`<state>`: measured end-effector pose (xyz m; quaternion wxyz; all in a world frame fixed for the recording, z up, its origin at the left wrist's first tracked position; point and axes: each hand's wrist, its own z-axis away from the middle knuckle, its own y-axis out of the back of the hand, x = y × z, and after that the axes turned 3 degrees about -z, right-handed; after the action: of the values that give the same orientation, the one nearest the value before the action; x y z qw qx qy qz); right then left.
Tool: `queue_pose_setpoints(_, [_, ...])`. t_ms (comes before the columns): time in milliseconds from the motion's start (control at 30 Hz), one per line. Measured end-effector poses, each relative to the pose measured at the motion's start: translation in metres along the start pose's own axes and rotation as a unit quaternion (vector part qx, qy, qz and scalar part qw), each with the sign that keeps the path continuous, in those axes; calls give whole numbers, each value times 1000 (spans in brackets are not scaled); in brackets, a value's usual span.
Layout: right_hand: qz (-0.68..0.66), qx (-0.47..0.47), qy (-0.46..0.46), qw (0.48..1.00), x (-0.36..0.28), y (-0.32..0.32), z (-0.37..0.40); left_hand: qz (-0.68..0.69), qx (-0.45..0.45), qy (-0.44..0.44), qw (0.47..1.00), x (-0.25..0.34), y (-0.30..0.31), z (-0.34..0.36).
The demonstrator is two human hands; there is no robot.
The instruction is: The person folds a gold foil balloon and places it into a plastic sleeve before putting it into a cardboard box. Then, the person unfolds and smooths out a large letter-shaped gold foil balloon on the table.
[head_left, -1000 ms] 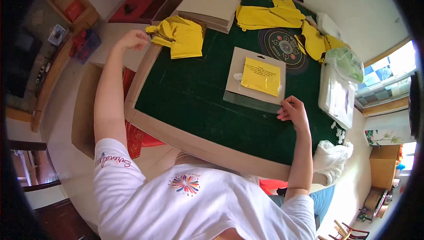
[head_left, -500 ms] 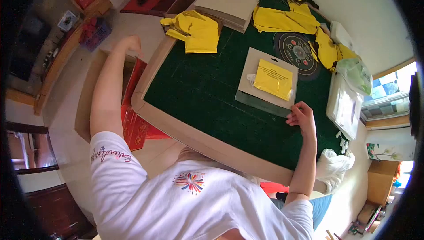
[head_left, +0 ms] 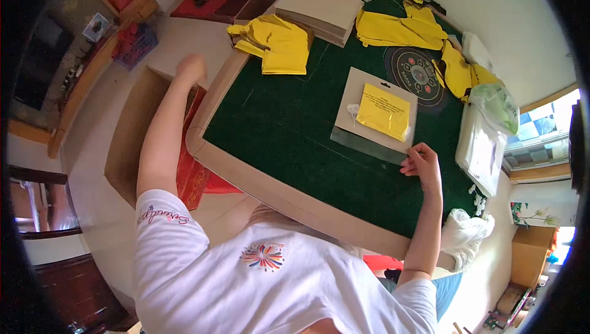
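Observation:
On the green table top (head_left: 276,125) lies a clear plastic bag (head_left: 369,145). Inside it are a beige card (head_left: 356,88), a yellow folded packet (head_left: 383,111) with dark print and a small white piece (head_left: 352,109). My right hand (head_left: 423,163) is closed, pinching the bag's near right corner. Off the table's left edge, my left hand (head_left: 192,68) is above an open cardboard box (head_left: 132,131) with a red side piece (head_left: 192,180). Its fingers are hidden and blurred, so whether it holds anything does not show.
A stack of beige cards (head_left: 319,8) stands at the far side, beside yellow fabric pieces (head_left: 283,45). More yellow pieces (head_left: 399,29) lie near a round control panel (head_left: 418,72). Clear bags (head_left: 482,149) and a white bundle (head_left: 464,232) sit along the right edge.
My left hand has shifted slightly right, toward the table edge, and its fingers no longer show. My right hand keeps its pinch on the bag's corner. The view has shifted slightly.

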<state>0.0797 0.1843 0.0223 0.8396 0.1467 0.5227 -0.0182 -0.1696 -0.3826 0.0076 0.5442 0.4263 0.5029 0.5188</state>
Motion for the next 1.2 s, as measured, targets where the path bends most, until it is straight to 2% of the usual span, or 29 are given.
queue_pose_setpoints(33, [3,-2,3,1000,2,1,-1,59,77,19,995,-1,2,-5])
queue_pose_setpoints(67, [6,-4,6,1000,3,1,-1,60,77,19,995,2,3,-15])
queue_pose_setpoints(100, [7,-3,7,1000,3,1,-1,252,59,-1,966,8,7,-27])
queue_pose_setpoints(133, [3,-3,4,1000,2,0,0,434,40,-21,900,12,8,-35])
queue_pose_setpoints(267, [-1,-5,-2,1000,1,1,0,508,12,-26,861,32,10,-38])
queue_pose_setpoints(333, [-2,-1,3,1000,1,2,-1,644,34,-12,764,8,-14,-64])
queue_pose_setpoints(467, [-9,-13,12,1000,3,2,-1,584,-19,50,810,-1,-48,-67])
queue_pose_setpoints(567, [-18,-15,10,1000,7,3,-2,538,-48,86,837,-22,-44,-81])
queue_pose_setpoints(600, [-20,-13,7,1000,7,3,0,658,-122,5,743,-39,-40,-95])
queue_pose_setpoints(633, [-7,-7,5,1000,5,3,1,757,-191,-73,620,-45,-35,-96])
queue_pose_setpoints(667, [5,-1,6,1000,2,1,0,615,-105,-3,781,-46,-36,-94])
queue_pose_setpoints(700, [3,5,7,1000,2,0,-3,438,-10,62,897,-37,-27,-88])
queue_pose_setpoints(733, [-8,-7,9,1000,4,2,-5,440,-14,53,896,-23,-15,-79])
queue_pose_setpoints(767, [-16,-19,8,1000,6,5,-2,360,141,31,922,-5,2,-59])
queue_pose_setpoints(800, [-28,-13,-4,1000,1,3,2,270,297,6,916,17,27,-38])
queue_pose_setpoints(833, [-32,-2,-1,999,-1,8,2,172,449,-18,876,39,52,-17])
queue_pose_setpoints(900, [-141,-28,-31,989,2,10,2,247,505,-176,808,104,78,49])
queue_pose_setpoints(933, [-178,-32,-36,983,3,11,2,337,370,-200,842,131,74,79])
queue_pose_setpoints(967, [-176,-28,-38,983,5,13,2,311,306,-265,860,151,55,96])
queue_pose_setpoints(1033, [-275,-53,-55,958,6,17,0,226,234,-476,817,204,53,144])
queue_pose_setpoints(1100, [-299,-67,-64,950,8,24,-1,176,216,-521,807,235,29,161])
queue_pose_setpoints(1200, [-324,-92,-77,938,7,30,2,222,222,-543,779,260,14,161])
